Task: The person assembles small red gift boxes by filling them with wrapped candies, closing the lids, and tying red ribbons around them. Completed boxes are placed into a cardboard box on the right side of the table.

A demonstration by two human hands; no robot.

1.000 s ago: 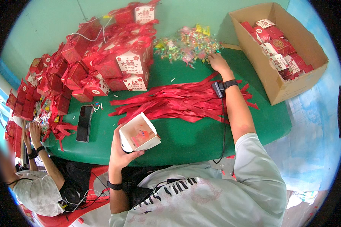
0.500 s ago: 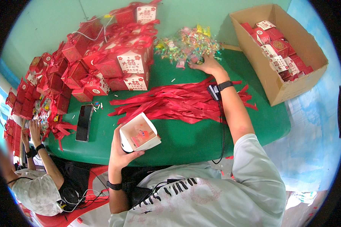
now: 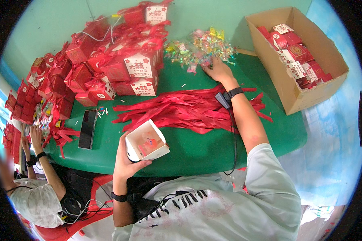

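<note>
Our left hand [image 3: 126, 164] holds a small open box [image 3: 147, 141] near us above the green worktop [image 3: 197, 146], fingers clamped on its base; its inside is blurred. Our right hand [image 3: 218, 70] reaches far into the candy pile [image 3: 197, 46]; whether those fingers are together, we cannot tell. Red ribbons [image 3: 185, 110] lie between.

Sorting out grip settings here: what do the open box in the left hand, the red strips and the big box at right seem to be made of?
Open gift box: thin folded card, probably; crisp white flaps, slight sheen. Red ribbons: satin-like fabric or plastic ribbon, limp and flat; which is unclear. Shipping carton: brown matte corrugated cardboard, judging by its thick walls.
</note>
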